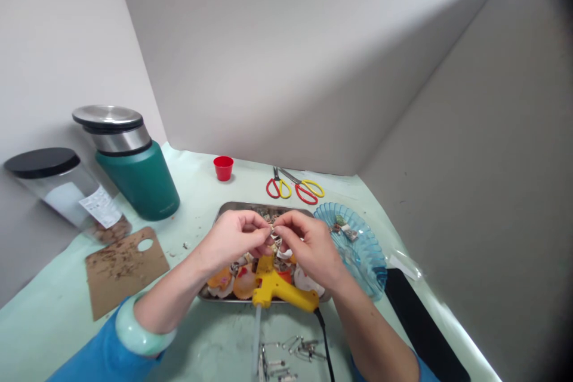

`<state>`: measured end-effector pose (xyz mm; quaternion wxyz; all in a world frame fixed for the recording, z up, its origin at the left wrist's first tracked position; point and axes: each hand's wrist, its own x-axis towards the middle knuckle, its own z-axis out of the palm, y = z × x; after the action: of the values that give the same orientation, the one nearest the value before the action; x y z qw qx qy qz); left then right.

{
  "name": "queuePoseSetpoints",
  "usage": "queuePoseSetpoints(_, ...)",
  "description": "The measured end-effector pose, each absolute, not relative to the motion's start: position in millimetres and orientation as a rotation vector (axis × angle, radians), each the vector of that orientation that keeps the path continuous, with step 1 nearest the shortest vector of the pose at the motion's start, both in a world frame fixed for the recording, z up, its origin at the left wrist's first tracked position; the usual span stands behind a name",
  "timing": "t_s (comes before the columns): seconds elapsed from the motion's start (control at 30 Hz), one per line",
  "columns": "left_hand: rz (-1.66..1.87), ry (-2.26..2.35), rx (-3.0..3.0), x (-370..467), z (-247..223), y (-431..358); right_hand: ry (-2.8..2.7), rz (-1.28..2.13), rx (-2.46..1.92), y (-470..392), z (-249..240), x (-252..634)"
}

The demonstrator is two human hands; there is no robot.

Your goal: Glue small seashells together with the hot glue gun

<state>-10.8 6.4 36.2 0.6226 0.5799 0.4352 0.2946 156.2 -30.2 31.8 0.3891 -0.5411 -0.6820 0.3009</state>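
Above a metal tray (295, 210) of shells and small pieces, my left hand (239, 236) and my right hand (308, 245) meet with their fingertips nearly touching. Each is closed in a pinch, and a tiny pale piece seems to lie between them, too small to name. A yellow glue gun (286, 292) rests on the tray's near edge, below the hands, with a glue stick (256, 334) sticking out toward me. Orange and white shells (244, 282) lie in the tray beside it.
A blue glass plate (364, 250) holds small bits at right, beside a black object (421, 322). Scissors (307, 188) and a red cup (223, 168) stand behind. At left are a green flask (141, 179), a jar (67, 191) and a brown board (125, 268). Metal clips (308, 347) lie in front.
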Motion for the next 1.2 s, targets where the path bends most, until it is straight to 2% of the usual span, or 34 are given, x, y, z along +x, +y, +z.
queuePoseSetpoints(0.27, 0.661, 0.997, 1.555, -15, 35, 6, -1.711, 0.794, -1.369, -31, 30, 156)
queuePoseSetpoints(0.5, 0.732, 1.192, 2.225, -11, 31, -3, -1.686, 0.778, -1.384, -31, 29, 153)
queuePoseSetpoints(0.73, 0.652, 1.374, 2.541, -6, 23, -6, -1.632, 0.769, -1.404, -30, 27, 150)
queuePoseSetpoints(0.87, 0.623, 1.414, 2.617, -5, 20, -6, -1.637, 0.757, -1.412, -29, 26, 150)
queuePoseSetpoints(1.2, 0.837, 1.291, 2.424, -6, 18, -4, -1.613, 0.773, -1.370, -30, 28, 150)
